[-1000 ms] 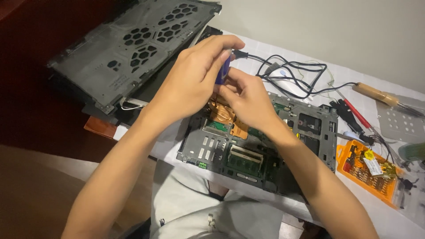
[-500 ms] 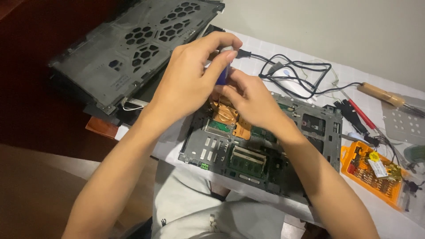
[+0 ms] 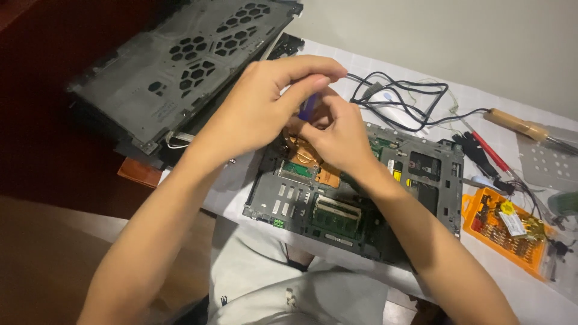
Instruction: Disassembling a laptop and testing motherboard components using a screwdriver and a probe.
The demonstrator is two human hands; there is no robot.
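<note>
Hands barely shifted from the earlier frame: our left hand (image 3: 265,111) still pinched a small blue tool (image 3: 307,107) over the open laptop chassis (image 3: 361,192), and our right hand (image 3: 337,129) stayed curled beside it, its grip unclear. Free table (image 3: 385,66) lay far of the black cables (image 3: 400,99); an orange bit case (image 3: 503,232) sat right. Copper heatsink (image 3: 307,157) was partly hidden under our fingers.

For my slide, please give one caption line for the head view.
Both hands work a small blue tool over an opened laptop chassis, orange bit case nearby.
</note>
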